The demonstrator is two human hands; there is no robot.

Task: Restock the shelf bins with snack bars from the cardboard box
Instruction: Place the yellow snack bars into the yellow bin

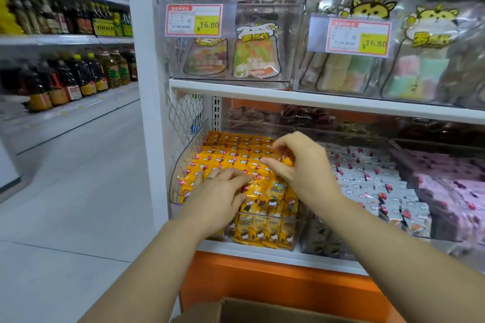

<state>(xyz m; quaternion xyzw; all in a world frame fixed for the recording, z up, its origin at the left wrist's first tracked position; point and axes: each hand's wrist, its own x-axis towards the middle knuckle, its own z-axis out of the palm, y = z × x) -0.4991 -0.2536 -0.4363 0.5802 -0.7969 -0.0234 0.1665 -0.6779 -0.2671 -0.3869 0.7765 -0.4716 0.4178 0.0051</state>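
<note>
Pressing down glossy yellow snack bars (231,162) in a clear, curved-walled plastic bin (176,173) on the lower shelf.

From left: dark oil bottles (65,78) across the aisle; left hand (217,196) laid flat on the crinkled foil wrappers, fingers straight and spread; right hand (301,165) just beside it, fingers curled onto the same bars, unclear whether pinching 1; below, corner of a brown cardboard box (262,309); further right, silver-wrapped bars (367,178), then pink ones (446,176), in 2 neighbouring bins.
</note>
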